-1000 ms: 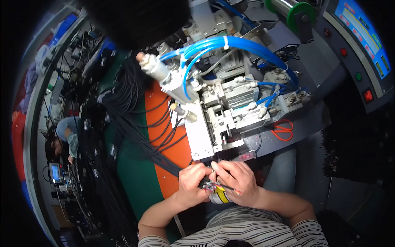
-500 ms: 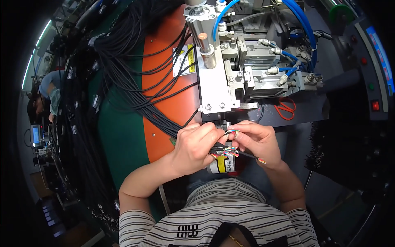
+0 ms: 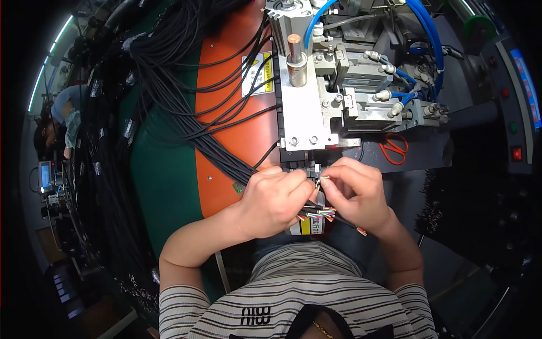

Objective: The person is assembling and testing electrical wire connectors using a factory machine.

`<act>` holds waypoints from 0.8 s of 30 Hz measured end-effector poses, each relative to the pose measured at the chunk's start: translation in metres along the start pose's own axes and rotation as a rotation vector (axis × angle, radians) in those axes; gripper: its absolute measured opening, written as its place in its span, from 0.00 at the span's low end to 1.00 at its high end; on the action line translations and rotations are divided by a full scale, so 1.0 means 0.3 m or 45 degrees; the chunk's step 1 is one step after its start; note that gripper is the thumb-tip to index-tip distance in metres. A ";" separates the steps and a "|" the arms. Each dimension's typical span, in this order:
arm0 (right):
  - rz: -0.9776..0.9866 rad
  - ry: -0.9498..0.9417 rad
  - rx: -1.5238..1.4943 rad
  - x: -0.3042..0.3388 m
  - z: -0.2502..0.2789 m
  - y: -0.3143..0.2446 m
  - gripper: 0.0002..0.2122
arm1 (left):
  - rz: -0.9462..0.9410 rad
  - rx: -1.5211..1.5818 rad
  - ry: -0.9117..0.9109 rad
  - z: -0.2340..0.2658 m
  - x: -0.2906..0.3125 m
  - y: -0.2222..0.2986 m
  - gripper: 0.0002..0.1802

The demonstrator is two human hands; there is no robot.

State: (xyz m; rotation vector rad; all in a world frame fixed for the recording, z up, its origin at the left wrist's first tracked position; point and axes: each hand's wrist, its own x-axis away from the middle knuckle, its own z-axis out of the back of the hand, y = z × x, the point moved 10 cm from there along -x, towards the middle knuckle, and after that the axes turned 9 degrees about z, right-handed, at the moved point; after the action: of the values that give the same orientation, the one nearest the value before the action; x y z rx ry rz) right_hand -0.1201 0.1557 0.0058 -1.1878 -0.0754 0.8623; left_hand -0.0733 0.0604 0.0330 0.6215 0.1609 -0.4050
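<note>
Two hands on cable ends

My left hand (image 3: pixel 274 198) is closed on black cables (image 3: pixel 223 160), which trail up-left; coloured wire ends (image 3: pixel 322 214) fan out just below my fingers, too tangled to count. My right hand (image 3: pixel 361 195) pinches a pale strand (image 3: pixel 324 178) beside it. Two yellow-and-white printed labels: lower label (image 3: pixel 305 227) below grip, upper label (image 3: pixel 248 85) up-left. One red scissors (image 3: pixel 395 163), up-right.

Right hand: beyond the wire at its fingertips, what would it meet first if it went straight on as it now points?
The right hand would probably meet the left hand first, though depth between them is unclear here.
</note>
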 end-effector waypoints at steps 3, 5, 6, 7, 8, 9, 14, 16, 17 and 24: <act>0.120 0.005 0.381 -0.016 -0.002 -0.054 0.03 | -0.005 -0.210 0.018 -0.006 0.019 0.017 0.17; 0.182 0.005 0.572 -0.021 -0.008 -0.076 0.04 | -0.001 -0.217 0.065 0.001 0.015 0.008 0.19; 0.155 -0.010 0.616 -0.027 -0.011 -0.068 0.04 | -0.003 -0.225 0.113 0.010 0.011 0.003 0.22; 0.129 -0.026 0.660 -0.031 -0.014 -0.059 0.04 | -0.005 -0.233 0.162 0.020 0.012 0.001 0.24; 0.102 -0.041 0.704 -0.033 -0.016 -0.051 0.04 | -0.001 -0.231 0.163 0.022 0.014 -0.001 0.24; 0.103 -0.047 0.704 -0.031 -0.021 -0.047 0.04 | 0.029 -0.215 0.124 0.017 0.015 -0.009 0.23; 0.066 0.035 0.531 -0.002 -0.019 -0.009 0.03 | 0.075 -0.142 0.012 0.003 0.014 -0.027 0.26; 0.072 0.075 0.495 0.004 -0.017 -0.009 0.04 | 0.070 -0.117 -0.001 0.002 0.014 -0.027 0.28; 0.071 0.075 0.496 0.003 -0.020 -0.004 0.04 | 0.087 -0.113 0.003 0.004 0.012 -0.028 0.28; 0.260 0.019 0.785 -0.018 -0.038 -0.059 0.04 | -0.029 -0.266 -0.087 -0.013 -0.001 0.012 0.25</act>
State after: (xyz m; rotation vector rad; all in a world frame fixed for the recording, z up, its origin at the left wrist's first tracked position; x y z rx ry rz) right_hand -0.1089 0.1417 0.0178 -0.6269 0.3104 0.9632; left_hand -0.0722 0.0653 0.0319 0.4003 0.1430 -0.4247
